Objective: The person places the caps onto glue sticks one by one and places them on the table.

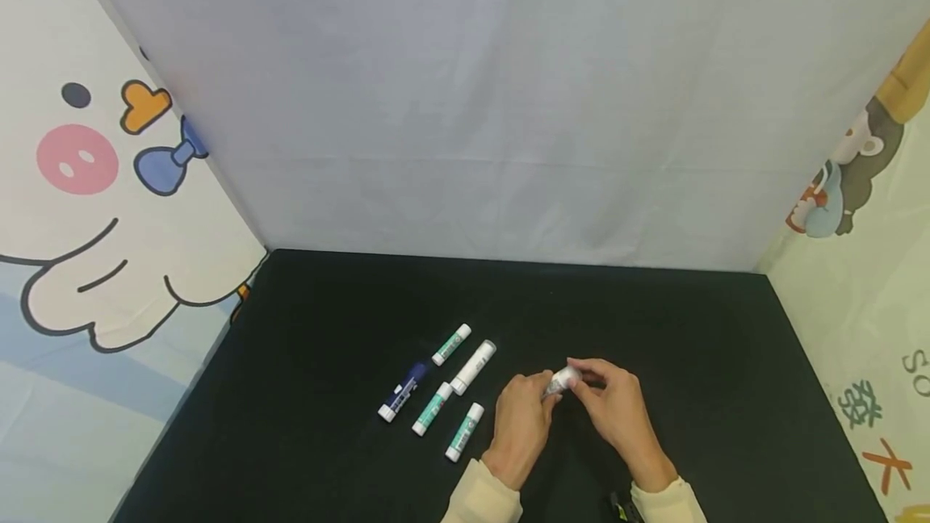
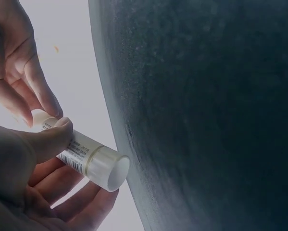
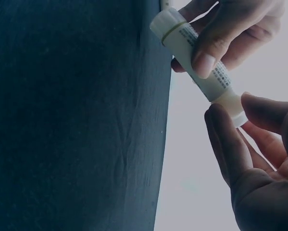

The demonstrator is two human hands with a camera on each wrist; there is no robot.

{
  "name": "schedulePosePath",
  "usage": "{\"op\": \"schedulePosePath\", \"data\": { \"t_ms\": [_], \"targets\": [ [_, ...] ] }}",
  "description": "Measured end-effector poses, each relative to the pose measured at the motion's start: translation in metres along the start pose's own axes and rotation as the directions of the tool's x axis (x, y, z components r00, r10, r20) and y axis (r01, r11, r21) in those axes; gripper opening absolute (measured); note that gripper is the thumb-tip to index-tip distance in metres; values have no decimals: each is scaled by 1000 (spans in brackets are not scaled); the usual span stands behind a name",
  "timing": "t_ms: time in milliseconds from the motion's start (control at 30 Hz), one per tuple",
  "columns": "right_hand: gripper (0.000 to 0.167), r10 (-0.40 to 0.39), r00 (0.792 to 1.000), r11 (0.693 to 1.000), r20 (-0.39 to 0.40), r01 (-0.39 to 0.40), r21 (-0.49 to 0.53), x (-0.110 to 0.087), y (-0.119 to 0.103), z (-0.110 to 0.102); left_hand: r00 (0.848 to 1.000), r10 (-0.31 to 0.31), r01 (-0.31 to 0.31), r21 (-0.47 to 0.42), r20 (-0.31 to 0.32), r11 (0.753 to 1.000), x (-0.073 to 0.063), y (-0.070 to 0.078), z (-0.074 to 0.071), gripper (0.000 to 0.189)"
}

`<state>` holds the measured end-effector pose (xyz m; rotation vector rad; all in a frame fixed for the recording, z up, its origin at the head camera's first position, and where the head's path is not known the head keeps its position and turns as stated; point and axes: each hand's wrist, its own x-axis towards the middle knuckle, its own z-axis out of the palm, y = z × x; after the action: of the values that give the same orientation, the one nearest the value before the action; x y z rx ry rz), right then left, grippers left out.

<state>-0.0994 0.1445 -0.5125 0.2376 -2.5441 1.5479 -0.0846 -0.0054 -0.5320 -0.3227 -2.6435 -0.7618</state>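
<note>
A white glue stick (image 1: 561, 380) with a printed label and barcode is held tilted between both hands, above the black table. My left hand (image 1: 520, 424) grips its body, thumb across the label in the left wrist view, where the wider translucent end of the glue stick (image 2: 88, 155) points away. With thumb and fingers, my right hand (image 1: 616, 406) pinches the opposite narrow end, which shows clearly in the right wrist view. To the left lie a larger white glue stick (image 1: 474, 367), a dark blue one (image 1: 403, 391) and a green-and-white one (image 1: 463, 432).
Two more green-and-white sticks lie there too, a far glue stick (image 1: 451, 345) and a middle glue stick (image 1: 432, 409). Behind the black table (image 1: 327, 313) hangs a plain pale curtain (image 1: 494, 119). Printed cloths bound the left and right sides. A small dark object (image 1: 623, 508) shows by the right sleeve.
</note>
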Motion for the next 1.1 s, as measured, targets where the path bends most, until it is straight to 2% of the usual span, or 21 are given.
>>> {"op": "schedulePosePath", "data": {
  "t_ms": [333, 700, 967, 1100],
  "targets": [
    [29, 10, 1000, 1000, 16, -10, -10, 0, 1, 2, 1000, -6, 7, 56, -9, 998, -3, -1, 1, 22],
    [29, 19, 999, 1000, 29, -19, 4, -2, -1, 4, 1000, 17, -15, 110, -14, 994, -4, -3, 1, 20],
    [29, 23, 999, 1000, 39, -22, -22, -2, -5, 2, 1000, 4, -3, 110, -3, 994, -6, 2, -1, 21],
    [27, 24, 998, 999, 51, -22, -39, -3, -8, 0, 1000, 5, -3, 117, -19, 993, -8, 5, -2, 23]
  ]
}}
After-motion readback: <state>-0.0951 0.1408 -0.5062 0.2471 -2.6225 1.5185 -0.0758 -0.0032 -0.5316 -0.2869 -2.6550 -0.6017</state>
